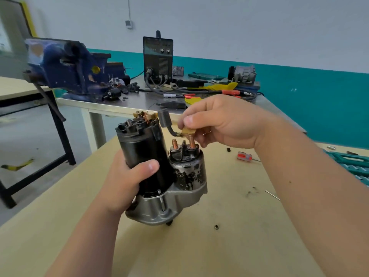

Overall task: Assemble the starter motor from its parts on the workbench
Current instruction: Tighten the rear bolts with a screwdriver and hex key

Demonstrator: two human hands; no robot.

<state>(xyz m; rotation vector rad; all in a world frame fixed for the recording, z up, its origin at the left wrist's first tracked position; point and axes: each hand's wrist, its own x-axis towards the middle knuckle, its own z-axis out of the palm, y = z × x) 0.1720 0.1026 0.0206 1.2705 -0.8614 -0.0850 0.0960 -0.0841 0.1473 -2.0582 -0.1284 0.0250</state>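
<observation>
The starter motor stands upright on the tan workbench (229,246). My left hand (127,180) grips its black cylindrical housing (143,148), thumb across the front. The brush assembly with copper parts (143,116) shows at the open top. Beside the housing sits the worn solenoid (188,170) with two copper studs (192,142) on its cap. My right hand (223,120) pinches the brass terminal lug (188,131) of the short black lead (165,120), holding it just above the right stud. The grey nose casting (171,202) forms the base.
A loose nut (216,227) lies on the bench front right. A red-handled screwdriver (244,156) and a green tool case (353,166) are at the right. Behind stand a blue vise (65,66), a black welder (158,58) with cables, and another motor part (242,73).
</observation>
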